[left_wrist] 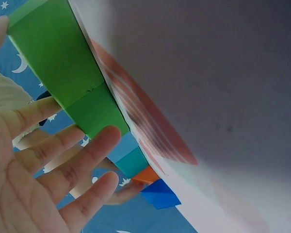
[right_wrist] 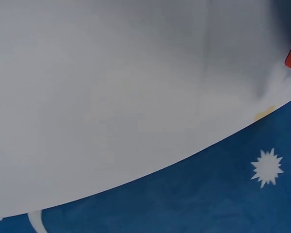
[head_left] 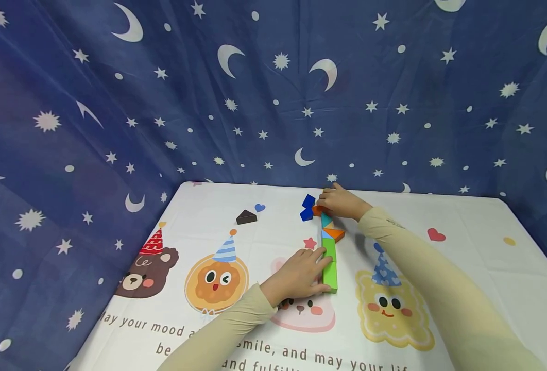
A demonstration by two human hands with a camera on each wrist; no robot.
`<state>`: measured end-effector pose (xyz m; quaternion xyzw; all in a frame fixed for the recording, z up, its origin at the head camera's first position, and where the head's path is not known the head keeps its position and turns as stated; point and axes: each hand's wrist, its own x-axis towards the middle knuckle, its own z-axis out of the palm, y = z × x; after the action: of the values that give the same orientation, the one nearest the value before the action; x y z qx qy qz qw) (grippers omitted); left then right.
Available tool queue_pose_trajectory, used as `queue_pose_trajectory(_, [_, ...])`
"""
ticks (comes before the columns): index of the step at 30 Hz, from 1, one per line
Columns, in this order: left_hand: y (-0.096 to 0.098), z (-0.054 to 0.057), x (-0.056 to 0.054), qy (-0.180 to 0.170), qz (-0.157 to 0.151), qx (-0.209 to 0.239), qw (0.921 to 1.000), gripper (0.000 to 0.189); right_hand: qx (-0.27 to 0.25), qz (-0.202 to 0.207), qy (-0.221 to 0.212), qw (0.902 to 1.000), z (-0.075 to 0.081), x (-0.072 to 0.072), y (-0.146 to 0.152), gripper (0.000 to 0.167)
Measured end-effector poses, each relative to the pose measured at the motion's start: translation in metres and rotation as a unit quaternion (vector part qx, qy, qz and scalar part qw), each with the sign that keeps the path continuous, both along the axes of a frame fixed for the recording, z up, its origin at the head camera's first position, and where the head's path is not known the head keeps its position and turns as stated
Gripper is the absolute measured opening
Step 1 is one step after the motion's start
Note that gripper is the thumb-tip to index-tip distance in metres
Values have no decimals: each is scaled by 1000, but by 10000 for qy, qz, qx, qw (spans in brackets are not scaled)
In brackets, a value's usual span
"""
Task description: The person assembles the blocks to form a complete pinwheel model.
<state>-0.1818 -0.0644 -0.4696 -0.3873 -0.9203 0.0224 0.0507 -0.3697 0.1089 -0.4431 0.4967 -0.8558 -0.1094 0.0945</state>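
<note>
A row of flat coloured blocks runs away across the table in the head view. My left hand [head_left: 301, 273] lies beside two green blocks [head_left: 330, 275] at the near end. Its thumb touches their near end, and its mostly straight fingers rest along their left side. Beyond them come a light blue piece [head_left: 327, 234], an orange triangle [head_left: 336, 235] and a teal piece [head_left: 326, 220]. At the far end my right hand [head_left: 343, 202] pinches an orange block [head_left: 317, 211], partly hidden by its fingers. Two dark blue blocks [head_left: 307, 214] lie left of it.
A dark brown wedge-shaped block [head_left: 246, 217] lies apart on the left of the table. Printed cartoon figures and lettering cover the white tablecloth [head_left: 468, 278]. A blue starry curtain [head_left: 273, 139] hangs behind the table's far edge.
</note>
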Motion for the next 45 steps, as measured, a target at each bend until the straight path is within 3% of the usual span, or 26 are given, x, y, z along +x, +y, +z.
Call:
queue_pose_trajectory(7, [1, 0, 0, 58, -29, -27, 10000, 66, -148, 328, -54, 9993, 2, 0, -12, 20])
queue_pose_trajectory(15, [2, 0, 0, 213, -87, -30, 9997, 66, 28, 339, -146, 9993, 2, 1, -18, 26])
queue_pose_trajectory(20, [4, 1, 0, 208, -86, -69, 9997, 66, -43, 97, -141, 9998, 6, 2, -13, 20])
queue_pose_trajectory(26, [6, 1, 0, 145, -66, -73, 9998, 66, -110, -467, -514, 9975, 14, 7, 2, 29])
queue_pose_trajectory(37, [4, 3, 0, -34, 97, -142, 9998, 67, -878, -513, -988, 9899, 10, 39, 32, 18])
queue_pose_trajectory(41, [3, 3, 0, -82, 89, -127, 9998, 68, -1008, -754, -1189, 9849, 6, 51, 38, 21])
queue_pose_trajectory(45, [2, 2, -1, -65, 68, -153, 9998, 68, -1206, -836, -1103, 9830, 5, 58, 39, 26])
